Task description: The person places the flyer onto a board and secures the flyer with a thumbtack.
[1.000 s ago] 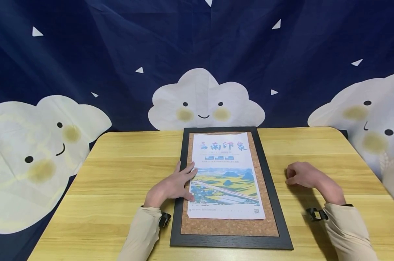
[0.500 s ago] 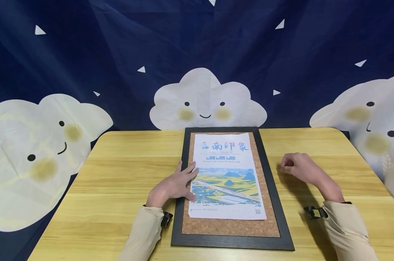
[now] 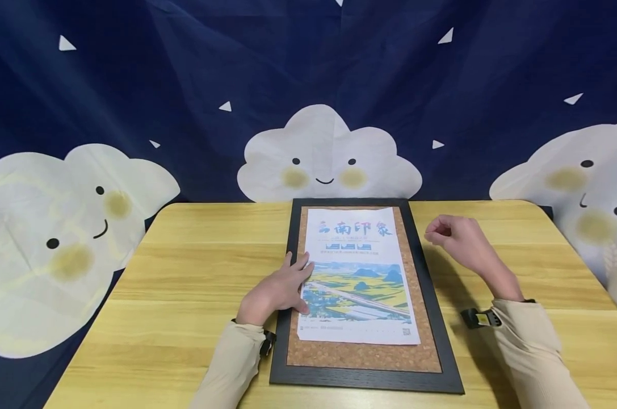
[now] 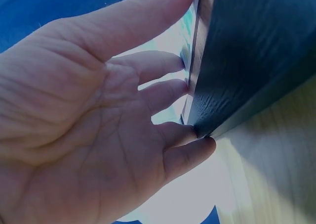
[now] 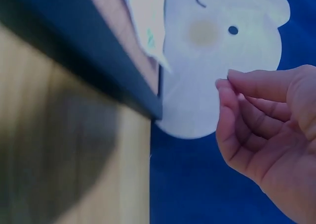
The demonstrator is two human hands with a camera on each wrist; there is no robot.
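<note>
A black-framed corkboard (image 3: 361,357) lies on the wooden table, with a printed poster (image 3: 359,289) on its cork. The poster shows coloured Chinese characters over a landscape of yellow fields and blue hills. Spread across the left side of the frame, my left hand (image 3: 277,287) rests with fingertips and thumb on the poster's left edge. My right hand (image 3: 461,238) is raised just right of the frame's upper right side. Its thumb and index fingertips meet in the right wrist view, the other fingers curled; I cannot tell whether something tiny sits between them.
The wooden table (image 3: 185,272) extends to both sides of the board. Behind it hangs a dark blue curtain (image 3: 196,57) printed with smiling white clouds. Black camera straps sit at both wrists.
My right hand has lifted and moved away from me and left, closer to the frame's upper right side. My left hand stays in place on the board; the head view has shifted slightly.
</note>
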